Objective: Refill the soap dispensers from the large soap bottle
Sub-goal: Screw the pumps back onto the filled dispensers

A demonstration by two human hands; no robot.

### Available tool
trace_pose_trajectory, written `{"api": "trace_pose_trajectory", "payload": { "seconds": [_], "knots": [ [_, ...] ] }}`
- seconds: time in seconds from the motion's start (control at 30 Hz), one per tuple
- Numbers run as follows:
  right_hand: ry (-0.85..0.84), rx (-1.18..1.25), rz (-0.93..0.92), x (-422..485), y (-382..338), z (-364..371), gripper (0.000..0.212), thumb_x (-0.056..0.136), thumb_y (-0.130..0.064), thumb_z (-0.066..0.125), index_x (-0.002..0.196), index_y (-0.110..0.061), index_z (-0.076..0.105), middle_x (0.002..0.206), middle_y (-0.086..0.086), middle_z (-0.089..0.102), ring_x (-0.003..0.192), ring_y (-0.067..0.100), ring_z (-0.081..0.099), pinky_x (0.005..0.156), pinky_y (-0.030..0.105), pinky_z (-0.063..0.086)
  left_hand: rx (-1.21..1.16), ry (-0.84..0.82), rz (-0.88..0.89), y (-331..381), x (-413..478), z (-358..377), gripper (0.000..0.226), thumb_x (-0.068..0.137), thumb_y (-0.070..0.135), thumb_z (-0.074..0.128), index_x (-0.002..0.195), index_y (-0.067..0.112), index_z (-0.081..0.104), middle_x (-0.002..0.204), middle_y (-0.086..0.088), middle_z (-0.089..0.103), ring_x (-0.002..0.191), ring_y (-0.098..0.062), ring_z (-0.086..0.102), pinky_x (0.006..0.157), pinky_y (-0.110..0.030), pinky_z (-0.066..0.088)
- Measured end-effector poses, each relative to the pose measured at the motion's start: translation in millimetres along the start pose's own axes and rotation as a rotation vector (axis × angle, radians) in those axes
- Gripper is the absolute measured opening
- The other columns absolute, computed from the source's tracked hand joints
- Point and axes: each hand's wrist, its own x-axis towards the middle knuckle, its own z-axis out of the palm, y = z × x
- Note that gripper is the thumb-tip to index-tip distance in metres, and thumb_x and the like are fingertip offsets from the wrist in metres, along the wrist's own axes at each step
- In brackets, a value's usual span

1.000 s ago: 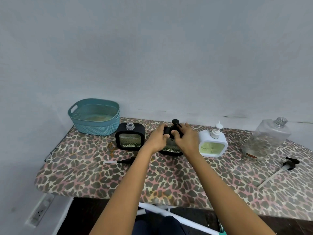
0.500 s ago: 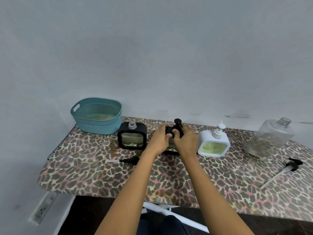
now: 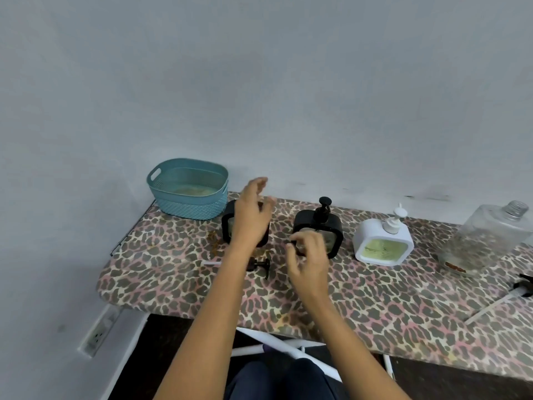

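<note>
Head view, left to right: a teal woven-plastic basket (image 3: 190, 207) sits at the far left corner of the leopard-print worktop (image 3: 161, 272). Next comes an open-necked black square dispenser (image 3: 226, 226), largely hidden behind the left hand (image 3: 251, 220), whose fingers (image 3: 259, 183) are spread and released, holding nothing. Its level cannot be read. Just in front of it a loose black pump head (image 3: 261, 265) lies on its side, so this one looks unfinished.

The right hand (image 3: 308, 262) hovers in front of a second black square dispenser (image 3: 334, 226), its fingers loosely curled and apparently gripping nothing. That dispenser stands upright with its pump seated, so I judge it done. Beside it a white rounded dispenser (image 3: 383, 243) shows green soap in its window and carries its white pump: also done.

At the far right stands the large clear soap bottle (image 3: 484, 238), uncapped and seemingly almost empty, with its long-tubed black pump (image 3: 522, 284) lying near it. What is left seems to be closing the left dispenser, and topping it up first if it is short
</note>
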Motion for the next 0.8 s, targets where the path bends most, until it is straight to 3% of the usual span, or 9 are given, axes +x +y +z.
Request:
{"api": "trace_pose_trajectory", "payload": {
  "seconds": [0.07, 0.13, 0.27, 0.37, 0.5, 0.63, 0.8],
  "knots": [
    [-0.346, -0.037, -0.045, -0.4, -1.4, 13.2, 0.027, 0.091, -0.023, 0.055, 0.116, -0.012, 0.06, 0.116, 0.0, 0.056, 0.109, 0.011, 0.05, 0.096, 0.024, 0.04, -0.006, 0.048, -0.026, -7.7, 2.7, -22.9, 0.042, 0.092, 0.014, 0.055, 0.133, 0.015, 0.045, 0.136, 0.001, 0.05, 0.124, -0.01, 0.047, 0.107, -0.03, 0.038],
    [-0.582, -0.115, -0.019, 2.5, 2.7, 26.0, 0.042, 0.091, -0.027, 0.058, 0.132, -0.017, 0.052, 0.131, 0.0, 0.051, 0.125, 0.016, 0.042, 0.105, 0.026, 0.033, 0.02, 0.059, -0.065, -18.6, 2.7, -40.9, 0.042, 0.093, 0.015, 0.056, 0.133, 0.015, 0.045, 0.137, 0.0, 0.049, 0.125, -0.012, 0.046, 0.108, -0.031, 0.037],
    [-0.765, -0.241, 0.018, 7.3, 7.5, 43.0, 0.048, 0.092, -0.028, 0.058, 0.139, -0.02, 0.047, 0.137, 0.003, 0.051, 0.13, 0.021, 0.04, 0.109, 0.033, 0.033, 0.088, 0.046, -0.157, -38.3, -2.2, -57.1, 0.043, 0.092, 0.016, 0.058, 0.133, 0.015, 0.045, 0.136, 0.0, 0.05, 0.126, -0.015, 0.046, 0.108, -0.034, 0.037],
    [-0.757, -0.215, 0.008, 7.4, 7.9, 50.1, 0.037, 0.09, -0.025, 0.06, 0.127, -0.02, 0.059, 0.124, 0.006, 0.061, 0.116, 0.023, 0.053, 0.099, 0.034, 0.044, 0.125, 0.0, -0.178, -46.9, -8.1, -58.4, 0.042, 0.091, 0.016, 0.059, 0.131, 0.015, 0.046, 0.136, -0.001, 0.05, 0.127, -0.017, 0.045, 0.109, -0.036, 0.037],
    [-0.759, -0.137, 0.063, 5.9, 3.0, 45.9, 0.032, 0.089, -0.026, 0.061, 0.12, -0.017, 0.059, 0.112, 0.005, 0.065, 0.097, 0.019, 0.061, 0.083, 0.029, 0.05, 0.085, 0.007, -0.19, -49.1, -10.9, -60.6, 0.043, 0.09, 0.015, 0.06, 0.131, 0.014, 0.047, 0.136, -0.002, 0.05, 0.127, -0.017, 0.045, 0.109, -0.036, 0.037],
    [-0.66, 0.069, 0.111, 16.1, -18.2, 15.1, 0.019, 0.082, -0.024, 0.062, 0.099, -0.014, 0.063, 0.08, 0.001, 0.066, 0.061, 0.007, 0.053, 0.057, 0.02, 0.045, 0.066, 0.075, -0.166, -42.3, -7.6, -74.1, 0.044, 0.091, 0.016, 0.058, 0.133, 0.014, 0.045, 0.137, -0.001, 0.049, 0.127, -0.015, 0.046, 0.11, -0.035, 0.037],
    [-0.348, 0.043, 0.051, 64.8, -51.6, -43.0, 0.015, 0.076, -0.019, 0.068, 0.091, -0.016, 0.068, 0.076, -0.002, 0.064, 0.066, 0.012, 0.059, 0.059, 0.022, 0.051, 0.05, 0.192, -0.115, -33.3, 1.9, -99.5, 0.037, 0.096, 0.015, 0.048, 0.133, 0.016, 0.046, 0.137, 0.002, 0.049, 0.127, -0.013, 0.045, 0.106, -0.027, 0.035]
  ]
}}
